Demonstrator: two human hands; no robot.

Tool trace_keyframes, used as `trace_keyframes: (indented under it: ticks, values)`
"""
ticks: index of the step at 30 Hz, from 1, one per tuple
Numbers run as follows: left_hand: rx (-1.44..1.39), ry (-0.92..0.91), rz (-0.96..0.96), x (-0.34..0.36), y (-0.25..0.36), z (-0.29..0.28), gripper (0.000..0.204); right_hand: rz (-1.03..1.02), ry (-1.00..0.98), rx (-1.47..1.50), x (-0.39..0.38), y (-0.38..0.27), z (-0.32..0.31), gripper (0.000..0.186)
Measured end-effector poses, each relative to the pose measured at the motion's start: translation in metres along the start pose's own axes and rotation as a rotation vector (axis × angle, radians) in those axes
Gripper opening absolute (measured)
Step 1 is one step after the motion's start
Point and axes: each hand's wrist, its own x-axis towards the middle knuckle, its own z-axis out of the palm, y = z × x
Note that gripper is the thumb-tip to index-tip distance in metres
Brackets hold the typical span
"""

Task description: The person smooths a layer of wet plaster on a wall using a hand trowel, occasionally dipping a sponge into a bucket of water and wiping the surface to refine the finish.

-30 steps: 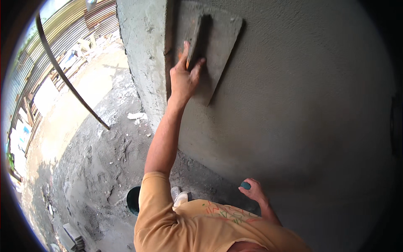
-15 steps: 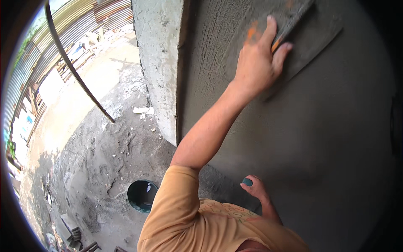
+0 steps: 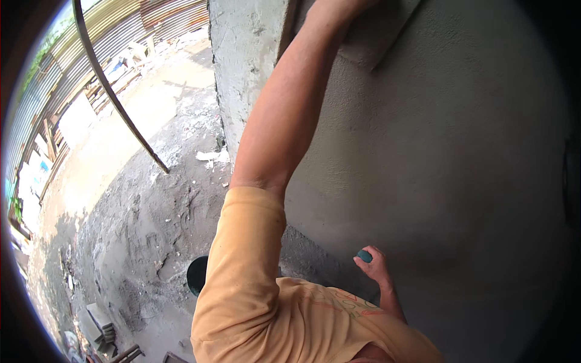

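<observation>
Float [image 3: 387, 30] has moved higher, lying between left hand [image 3: 346, 5] and wall [image 3: 460, 151].

At the left hand [image 3: 342, 7], the flat trowel [image 3: 378, 36] is dull grey-brown, the nearby column [image 3: 248, 54] pale grey. A teal-green object [image 3: 365, 256] sits in the right hand [image 3: 377, 268]; below it, the yellow-orange shirt [image 3: 242, 254] carries print [image 3: 348, 297] in 2 colours, red and green. Right of that hand, the wall [image 3: 460, 199] is grey.
</observation>
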Motion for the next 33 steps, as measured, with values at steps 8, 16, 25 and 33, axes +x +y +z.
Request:
trace_keyframes:
  ticks: [8, 16, 25, 33]
  values:
    - [-0.116, -0.17, -0.168, -0.207, -0.006, 0.023, 0.065, 0.071, -0.042, -0.069, 0.017, -0.032, -0.023, 0.035]
    - [-0.117, -0.126, -0.208, -0.133, -0.061, -0.018, 0.063, 0.022, -0.034, 0.046, 0.018, -0.002, -0.005, 0.035]
    - [-0.159, -0.059, -0.143, -0.151, 0.022, 0.04, 0.066, 0.101, -0.104, 0.039, 0.025, -0.01, 0.002, 0.033]
    - [0.101, -0.362, -0.435, -0.463, -0.095, 0.012, 0.082, 0.074, -0.181, -0.066, 0.022, -0.026, 0.013, 0.036]
